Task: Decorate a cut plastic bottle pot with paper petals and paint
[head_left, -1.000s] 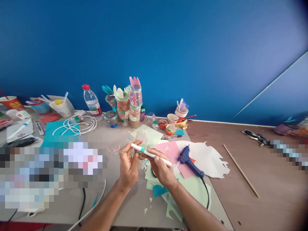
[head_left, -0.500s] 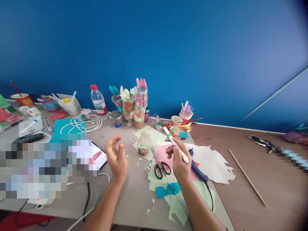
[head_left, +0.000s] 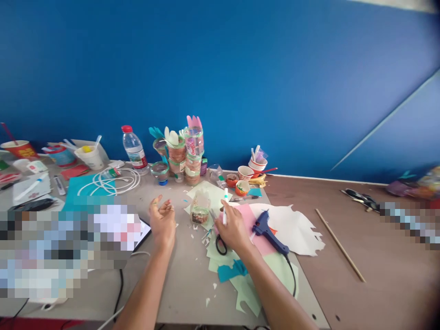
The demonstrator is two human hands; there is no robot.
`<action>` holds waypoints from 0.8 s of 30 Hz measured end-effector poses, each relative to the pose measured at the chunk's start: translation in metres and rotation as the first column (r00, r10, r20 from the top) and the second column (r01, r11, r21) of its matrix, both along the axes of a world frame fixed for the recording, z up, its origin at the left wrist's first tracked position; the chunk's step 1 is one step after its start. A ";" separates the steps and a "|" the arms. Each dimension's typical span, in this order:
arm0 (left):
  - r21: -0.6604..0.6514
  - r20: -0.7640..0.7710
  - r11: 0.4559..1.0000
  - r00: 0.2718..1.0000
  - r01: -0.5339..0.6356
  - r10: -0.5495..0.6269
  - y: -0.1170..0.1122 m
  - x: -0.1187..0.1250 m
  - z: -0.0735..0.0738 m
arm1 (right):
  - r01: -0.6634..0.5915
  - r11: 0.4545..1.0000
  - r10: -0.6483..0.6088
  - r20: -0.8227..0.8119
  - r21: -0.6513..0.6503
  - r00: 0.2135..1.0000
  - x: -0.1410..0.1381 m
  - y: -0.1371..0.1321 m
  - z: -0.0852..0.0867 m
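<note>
My right hand (head_left: 233,225) grips a white marker (head_left: 225,206) with a green band, held nearly upright above the pink paper (head_left: 263,236). Beneath that hand lie scissors (head_left: 221,245), mostly covered, with one black handle loop showing. Nothing is in my left hand (head_left: 162,224), which is raised over the grey table with its fingers curled loosely and apart. Between the hands stands a small clear plastic cup (head_left: 200,208) with a cut, petal-like rim, on pale green paper. A blue glue gun (head_left: 271,233) rests right of my right hand.
Decorated plastic cups (head_left: 177,156) stand stacked by the blue wall, beside a water bottle (head_left: 134,149). Paper cups (head_left: 257,162) sit at the back right. A coiled white cable (head_left: 113,181) lies left, a wooden stick (head_left: 340,245) right. Paper scraps litter the table.
My right hand has moved left over the scissors, and the marker has turned from slanting to nearly upright. The glue gun is now uncovered. My left hand stays raised and empty; the view has shifted slightly.
</note>
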State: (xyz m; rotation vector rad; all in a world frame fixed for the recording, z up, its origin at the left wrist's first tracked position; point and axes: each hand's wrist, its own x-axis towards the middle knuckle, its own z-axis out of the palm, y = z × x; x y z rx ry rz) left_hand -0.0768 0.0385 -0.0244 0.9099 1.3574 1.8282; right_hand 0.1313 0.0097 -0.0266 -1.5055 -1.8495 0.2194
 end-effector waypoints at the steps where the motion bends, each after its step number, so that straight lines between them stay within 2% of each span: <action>1: -0.018 0.003 1.000 1.000 -0.023 0.023 0.001 0.000 -0.001 | 0.008 1.000 -0.008 0.035 -0.009 0.999 0.000 0.000 0.001; 3: -0.094 -0.022 0.995 0.999 -0.036 0.034 0.001 0.002 -0.002 | 0.034 0.999 -0.032 0.089 -0.022 0.996 -0.001 0.000 0.004; 7: -0.205 -0.187 0.976 0.976 0.073 -0.112 -0.005 0.008 0.001 | 0.075 0.997 -0.070 0.142 -0.029 0.987 0.000 -0.001 0.008; 11: -0.222 -0.324 0.962 0.918 0.160 -0.227 -0.012 0.013 0.007 | 0.085 0.996 -0.080 0.168 -0.021 0.983 0.001 -0.002 0.008; 15: -0.242 -0.383 0.941 0.867 0.238 -0.318 -0.015 0.018 0.008 | 0.092 0.996 -0.088 0.191 -0.011 0.978 0.000 -0.003 0.007; 19: -0.243 -0.459 0.930 0.812 0.276 -0.361 -0.016 0.023 0.005 | 0.070 0.997 -0.062 0.213 -0.033 0.975 0.001 -0.001 0.004; 24: -0.250 -0.452 0.924 0.809 0.290 -0.376 -0.016 0.026 0.000 | 0.073 0.994 -0.047 0.270 -0.087 0.962 0.003 0.002 -0.001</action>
